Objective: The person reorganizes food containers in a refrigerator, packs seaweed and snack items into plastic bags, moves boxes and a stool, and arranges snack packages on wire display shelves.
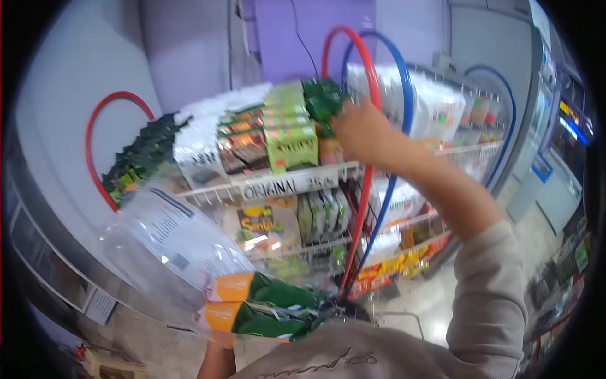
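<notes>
My right hand [368, 131] reaches to the top rack shelf, its fingers closed on the top of a dark green packet [323, 100]. Beside that packet stands a row of light green packets [291, 142], then brown ones [243, 148] and white ones [197, 158]. Low in front of my body, my left hand [219, 348] holds up a clear plastic bag [136, 230] from below; its fingers are mostly hidden. At the bag's near end lie green and orange packets [271, 306]. A printed sheet [189, 237] shows on the bag.
The white wire rack [341, 172] has lower shelves with more packets, among them a Santa-like labelled pack [259, 224]. Red [372, 69] and blue [407, 82] hoops rise from the rack near my right arm. Further right is a second wire basket [483, 136] of goods.
</notes>
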Tool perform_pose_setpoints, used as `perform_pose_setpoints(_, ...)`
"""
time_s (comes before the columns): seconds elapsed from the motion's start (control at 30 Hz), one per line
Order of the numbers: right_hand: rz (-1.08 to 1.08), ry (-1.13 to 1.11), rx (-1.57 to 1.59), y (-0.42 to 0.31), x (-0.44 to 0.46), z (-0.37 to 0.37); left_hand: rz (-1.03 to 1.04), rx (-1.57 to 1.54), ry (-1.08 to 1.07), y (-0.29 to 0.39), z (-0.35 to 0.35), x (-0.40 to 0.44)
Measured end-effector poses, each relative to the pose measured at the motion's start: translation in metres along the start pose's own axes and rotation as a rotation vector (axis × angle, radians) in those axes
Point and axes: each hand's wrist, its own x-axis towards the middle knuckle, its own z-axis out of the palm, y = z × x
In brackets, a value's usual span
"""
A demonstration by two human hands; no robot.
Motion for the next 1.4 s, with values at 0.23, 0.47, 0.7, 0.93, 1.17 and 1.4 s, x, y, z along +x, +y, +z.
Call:
perform_pose_setpoints(0.23,0.068,0.185,-0.145,-0.016,0.010,0.018,-0.086,0.065,-0.017,0.002,-0.049,-0.038)
perform_pose_setpoints(0.47,0.192,-0.103,0.078,0.004,0.034,-0.011,-0.100,0.061,-0.049,0.000,-0.062,-0.042)
perform_pose_setpoints(0.7,0.192,-0.220,0.088,-0.007,0.033,-0.016,-0.137,0.010,-0.075,0.000,-0.067,-0.049)
perform_pose_setpoints(0.93,0.101,0.232,-0.261,0.002,0.017,-0.011,0.023,0.396,-0.009,0.003,-0.068,-0.045)
perform_pose_setpoints(1.17,0.085,0.421,0.161,-0.001,-0.013,-0.020,-0.131,-0.012,0.010,0.008,-0.061,-0.045)
perform_pose_setpoints(1.4,-0.056,0.333,0.841,-0.116,-0.113,-0.005,-0.026,0.124,-0.069,-0.013,-0.053,-0.134)
